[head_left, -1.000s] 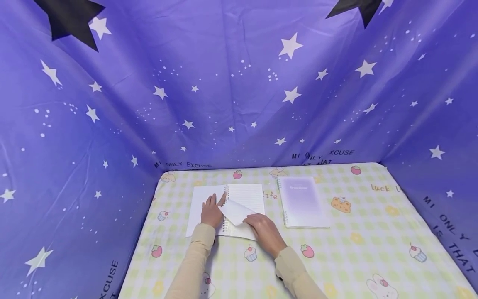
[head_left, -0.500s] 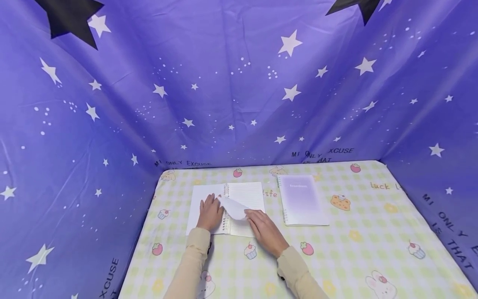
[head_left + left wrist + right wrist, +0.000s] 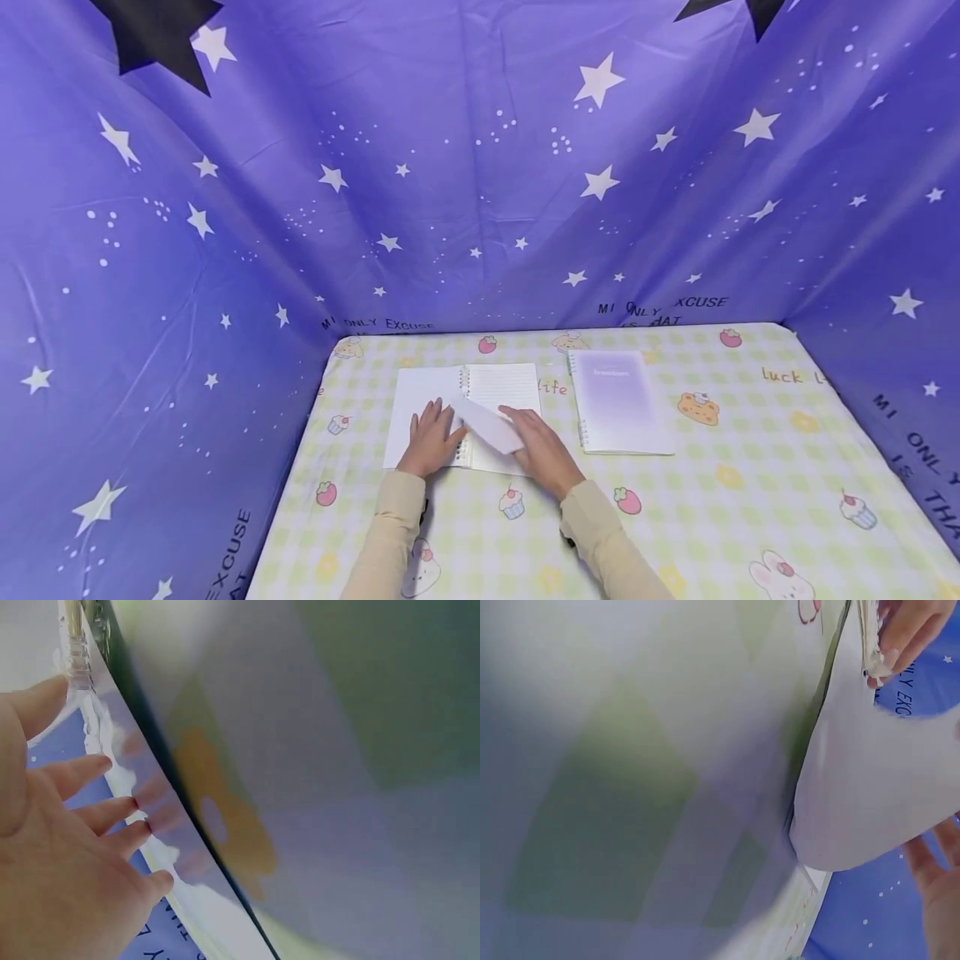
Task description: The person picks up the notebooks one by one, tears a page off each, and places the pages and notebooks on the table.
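A spiral notebook [image 3: 416, 396] lies open, its left side plain white and its right page lined. Across its left side rests my left hand [image 3: 431, 442], fingers spread, the thumb touching the coil binding [image 3: 464, 382]. My right hand [image 3: 549, 454] pinches a loose-curving white page [image 3: 487, 427], which is lifted off the right side and slants toward the coil. In the right wrist view that page [image 3: 877, 780] passes in front of the right fingers [image 3: 922, 866], and most of the thumb is out of frame. The left wrist view shows the left fingers [image 3: 112, 814] nearly straight against the paper.
A closed purple-and-white spiral notebook [image 3: 626, 408] marked "freedom" lies to the right. Under both is a green checked tablecloth [image 3: 720, 525] with cartoon prints. Purple star-patterned curtains [image 3: 480, 167] hang behind the table and at both sides.
The lifted page stands more folded and narrower. My right hand has shifted its hold, its fingers now reaching farther past the page. My left thumb has come out onto the coil.
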The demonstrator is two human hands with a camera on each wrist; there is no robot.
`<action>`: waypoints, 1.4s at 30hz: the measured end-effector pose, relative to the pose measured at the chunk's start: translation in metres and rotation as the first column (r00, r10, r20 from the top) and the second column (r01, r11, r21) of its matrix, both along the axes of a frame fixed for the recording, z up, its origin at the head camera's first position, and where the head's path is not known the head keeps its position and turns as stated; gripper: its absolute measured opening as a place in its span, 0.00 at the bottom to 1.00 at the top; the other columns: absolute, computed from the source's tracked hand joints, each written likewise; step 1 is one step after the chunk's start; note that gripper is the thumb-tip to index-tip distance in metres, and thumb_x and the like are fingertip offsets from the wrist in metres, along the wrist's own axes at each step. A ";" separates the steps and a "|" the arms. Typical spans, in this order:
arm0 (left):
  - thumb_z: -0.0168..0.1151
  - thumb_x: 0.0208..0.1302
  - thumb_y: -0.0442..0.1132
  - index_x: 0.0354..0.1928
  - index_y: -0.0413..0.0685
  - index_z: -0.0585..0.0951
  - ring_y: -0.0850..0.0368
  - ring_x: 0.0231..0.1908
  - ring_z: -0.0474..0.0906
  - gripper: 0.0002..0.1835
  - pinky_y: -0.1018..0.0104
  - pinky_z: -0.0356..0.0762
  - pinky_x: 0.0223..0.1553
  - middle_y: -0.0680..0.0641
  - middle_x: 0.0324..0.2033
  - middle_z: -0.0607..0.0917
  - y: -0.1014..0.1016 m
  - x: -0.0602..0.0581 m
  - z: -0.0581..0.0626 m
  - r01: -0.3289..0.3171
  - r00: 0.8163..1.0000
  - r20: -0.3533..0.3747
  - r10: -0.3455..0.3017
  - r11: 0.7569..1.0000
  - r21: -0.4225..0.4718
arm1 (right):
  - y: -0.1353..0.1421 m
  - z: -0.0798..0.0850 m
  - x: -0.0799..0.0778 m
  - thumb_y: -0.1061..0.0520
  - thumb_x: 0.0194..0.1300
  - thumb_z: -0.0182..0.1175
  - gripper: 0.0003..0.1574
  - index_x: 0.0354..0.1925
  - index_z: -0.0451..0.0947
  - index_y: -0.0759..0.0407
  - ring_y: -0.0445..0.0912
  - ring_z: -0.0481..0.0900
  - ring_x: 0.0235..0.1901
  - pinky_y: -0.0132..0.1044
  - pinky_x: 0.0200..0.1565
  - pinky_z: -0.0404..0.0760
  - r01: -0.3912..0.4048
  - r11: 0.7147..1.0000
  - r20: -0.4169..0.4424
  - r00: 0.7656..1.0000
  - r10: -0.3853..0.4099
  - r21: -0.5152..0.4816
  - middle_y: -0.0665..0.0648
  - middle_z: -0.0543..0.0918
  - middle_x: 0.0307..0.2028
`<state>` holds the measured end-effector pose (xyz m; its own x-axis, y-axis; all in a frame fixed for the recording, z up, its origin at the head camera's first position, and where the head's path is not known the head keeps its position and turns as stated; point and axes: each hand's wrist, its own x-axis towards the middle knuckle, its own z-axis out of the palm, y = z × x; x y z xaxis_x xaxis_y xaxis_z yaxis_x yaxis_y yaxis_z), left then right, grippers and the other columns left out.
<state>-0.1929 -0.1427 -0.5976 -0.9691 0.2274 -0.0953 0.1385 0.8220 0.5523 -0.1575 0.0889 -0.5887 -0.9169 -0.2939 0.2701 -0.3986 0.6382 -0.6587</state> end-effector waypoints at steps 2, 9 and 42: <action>0.52 0.74 0.52 0.71 0.39 0.66 0.34 0.75 0.48 0.32 0.32 0.39 0.73 0.31 0.73 0.58 0.000 0.002 0.001 0.005 1.000 0.008 -0.005 1.000 -0.006 | 0.002 -0.001 -0.001 0.76 0.51 0.67 0.40 0.63 0.77 0.55 0.50 0.79 0.56 0.48 0.62 0.78 0.008 1.000 -0.026 1.000 -0.008 0.008 0.55 0.83 0.55; 0.49 0.75 0.49 0.72 0.37 0.66 0.34 0.75 0.48 0.31 0.33 0.41 0.73 0.32 0.74 0.57 -0.002 0.007 0.000 0.021 1.000 -0.018 -0.021 1.000 -0.015 | 0.010 -0.002 0.004 0.64 0.58 0.70 0.24 0.53 0.84 0.51 0.48 0.82 0.55 0.46 0.61 0.79 -0.033 0.999 -0.086 0.996 0.032 -0.010 0.51 0.86 0.51; 0.38 0.79 0.52 0.79 0.49 0.51 0.41 0.78 0.36 0.32 0.39 0.34 0.76 0.38 0.78 0.45 -0.008 -0.010 -0.024 0.111 0.993 0.069 -0.099 0.972 -0.207 | 0.011 -0.003 0.041 0.57 0.61 0.67 0.19 0.51 0.86 0.53 0.46 0.85 0.51 0.43 0.53 0.84 -0.234 0.938 -0.227 0.929 0.293 0.254 0.50 0.87 0.51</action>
<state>-0.2032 -0.1505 -0.6217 -0.9324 0.2964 -0.2070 0.2029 0.9030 0.3787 -0.1166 0.1001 -0.5916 -0.7055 -0.5937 0.3870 -0.7085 0.6031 -0.3665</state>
